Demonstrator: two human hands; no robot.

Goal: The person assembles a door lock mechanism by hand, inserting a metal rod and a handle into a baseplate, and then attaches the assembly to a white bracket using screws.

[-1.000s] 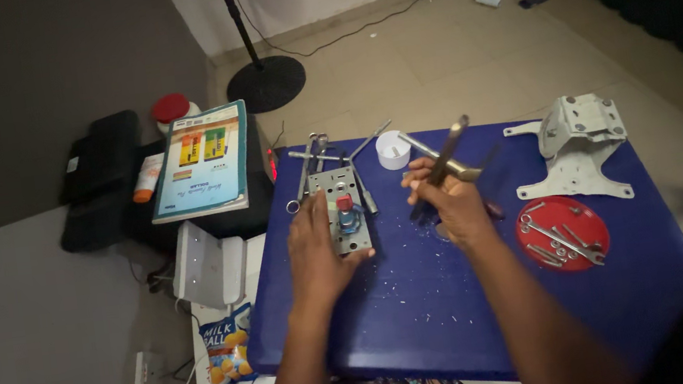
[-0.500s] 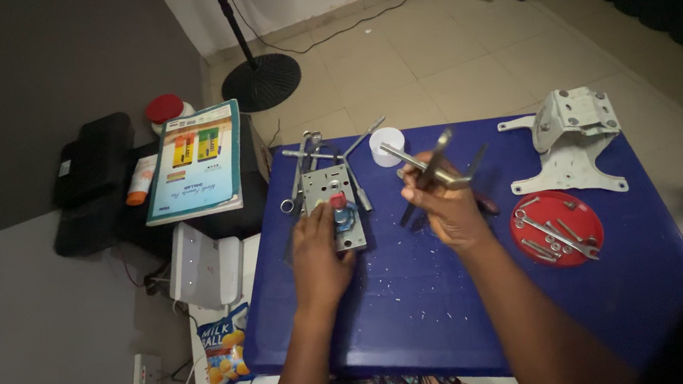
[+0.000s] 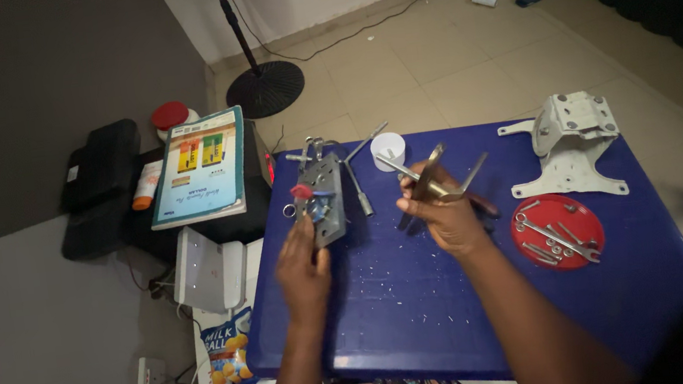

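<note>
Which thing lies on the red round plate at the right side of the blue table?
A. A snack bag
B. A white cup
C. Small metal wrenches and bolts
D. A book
C: the red round plate on the blue table carries small metal wrenches and bolts; the white cup stands apart, at the table's far edge.

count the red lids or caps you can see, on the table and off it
2. A red lid lies on the blue table near its right edge, holding bolts and a wrench. A red cap tops a white jar on the floor left of the table, partly behind the book. Others may be hidden.
</note>
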